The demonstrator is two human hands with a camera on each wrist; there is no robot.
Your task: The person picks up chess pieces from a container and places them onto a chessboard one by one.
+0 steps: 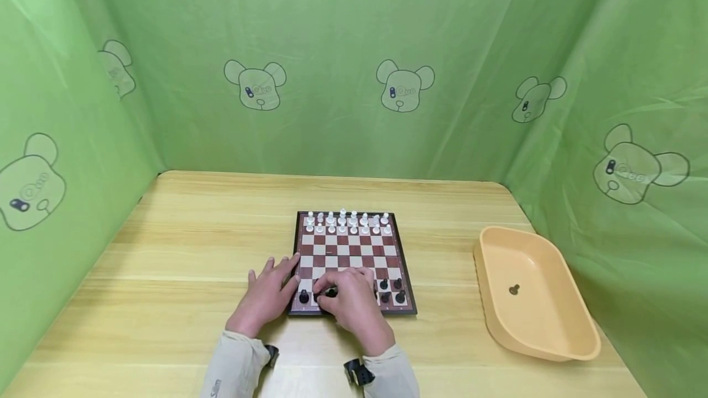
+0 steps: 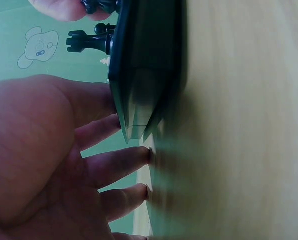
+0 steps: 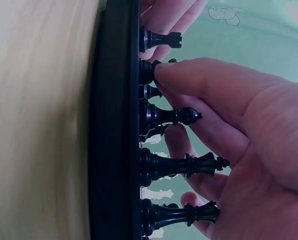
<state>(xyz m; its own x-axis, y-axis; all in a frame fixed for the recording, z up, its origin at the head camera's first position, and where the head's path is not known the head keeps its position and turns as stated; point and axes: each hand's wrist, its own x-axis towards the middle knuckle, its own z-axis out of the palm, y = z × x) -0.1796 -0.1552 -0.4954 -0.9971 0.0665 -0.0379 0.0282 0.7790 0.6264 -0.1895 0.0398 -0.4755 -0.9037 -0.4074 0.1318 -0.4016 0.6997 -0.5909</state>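
Observation:
A chessboard (image 1: 348, 241) lies on the table, with white chessmen (image 1: 342, 220) lined up in two rows along its far side. My right hand (image 1: 354, 301) is over the near rows and pinches a small black chess piece (image 3: 147, 73) between thumb and finger; the fingers hide most of its shape. Beside that piece stands a black rook (image 3: 161, 40) in the near left corner; a black bishop (image 3: 163, 116) is on its other side. My left hand (image 1: 268, 296) rests at the board's left edge, fingers spread and touching the board and table.
To the right of the board stands a peach-coloured plastic tub (image 1: 544, 324) with one dark chess piece (image 1: 514, 289) lying in it. Green cloth (image 1: 332, 29) with bear-head prints hangs behind and on both sides of the wooden table (image 1: 210, 232).

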